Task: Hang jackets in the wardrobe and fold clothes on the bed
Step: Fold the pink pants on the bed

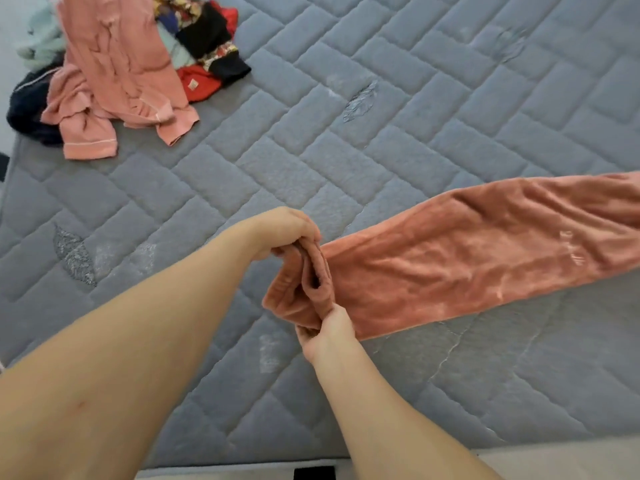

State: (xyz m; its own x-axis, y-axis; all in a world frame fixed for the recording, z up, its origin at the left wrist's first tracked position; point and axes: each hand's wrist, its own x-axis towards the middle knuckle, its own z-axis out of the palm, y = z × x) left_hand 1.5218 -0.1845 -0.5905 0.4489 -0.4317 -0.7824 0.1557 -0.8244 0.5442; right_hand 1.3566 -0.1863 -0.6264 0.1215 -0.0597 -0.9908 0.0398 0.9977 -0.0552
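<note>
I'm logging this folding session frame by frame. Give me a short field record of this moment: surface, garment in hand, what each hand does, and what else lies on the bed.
surface: grey quilted mattress
garment in hand: long pink velvety garment, stretched out flat to the right
left hand: grips the upper corner of the garment's near end
right hand: pinches the lower corner of the same end
elsewhere: pile of unfolded clothes at the far left, a pink top uppermost, with black, red and pale green pieces

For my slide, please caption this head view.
Both hands, left and right, grip one end of long pink velvet trousers on grey quilted mattress.
</note>
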